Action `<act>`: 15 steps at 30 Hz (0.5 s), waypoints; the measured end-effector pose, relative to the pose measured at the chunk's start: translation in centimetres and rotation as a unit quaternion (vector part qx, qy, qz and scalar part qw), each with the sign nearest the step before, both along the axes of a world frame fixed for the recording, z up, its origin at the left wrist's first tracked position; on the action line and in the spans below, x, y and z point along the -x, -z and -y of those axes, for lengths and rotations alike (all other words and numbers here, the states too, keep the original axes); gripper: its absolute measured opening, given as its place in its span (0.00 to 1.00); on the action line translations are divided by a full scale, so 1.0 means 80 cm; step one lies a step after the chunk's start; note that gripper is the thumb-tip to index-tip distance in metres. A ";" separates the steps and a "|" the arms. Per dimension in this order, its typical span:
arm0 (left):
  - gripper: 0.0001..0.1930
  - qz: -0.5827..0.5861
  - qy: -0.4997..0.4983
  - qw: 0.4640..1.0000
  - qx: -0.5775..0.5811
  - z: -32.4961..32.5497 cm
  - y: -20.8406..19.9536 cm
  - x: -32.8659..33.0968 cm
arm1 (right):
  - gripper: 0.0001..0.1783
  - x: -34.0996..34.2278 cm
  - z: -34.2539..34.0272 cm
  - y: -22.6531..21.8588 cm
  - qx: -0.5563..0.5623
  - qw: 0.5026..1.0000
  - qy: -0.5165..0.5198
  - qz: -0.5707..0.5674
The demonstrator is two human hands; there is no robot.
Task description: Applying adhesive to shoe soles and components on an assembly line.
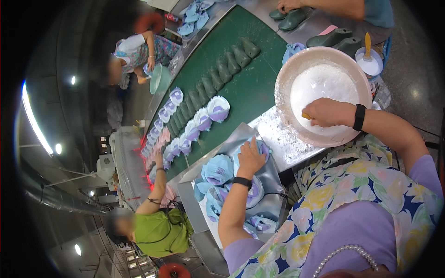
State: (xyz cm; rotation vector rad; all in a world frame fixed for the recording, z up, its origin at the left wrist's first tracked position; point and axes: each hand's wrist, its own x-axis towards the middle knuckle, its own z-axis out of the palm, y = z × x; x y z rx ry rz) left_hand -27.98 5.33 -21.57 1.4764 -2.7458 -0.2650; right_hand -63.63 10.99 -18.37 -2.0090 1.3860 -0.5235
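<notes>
My left hand (250,157) lies with its fingers spread on a light-blue and purple shoe upper (265,150) in a metal tray. Around it are several more blue shoe uppers (217,169), piled loosely. Over a wide pink basin (283,99), my right hand (327,112) is closed round a small yellow thing (306,116); only its end shows, so its kind is unclear. White wet paste or liquid (320,83) covers the basin's bottom.
A green conveyor belt (259,78) carries rows of dark shoe lasts (225,70) and blue-purple uppers (218,109). Beyond the basin stands a white tub (369,65) with a yellow-handled brush (367,44). Co-workers sit across the belt, to the left and at the far right.
</notes>
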 end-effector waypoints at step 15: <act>0.20 -0.575 -0.248 0.666 -0.405 0.056 -0.113 0.012 | 0.09 0.073 0.012 -0.082 0.141 0.957 0.118 0.224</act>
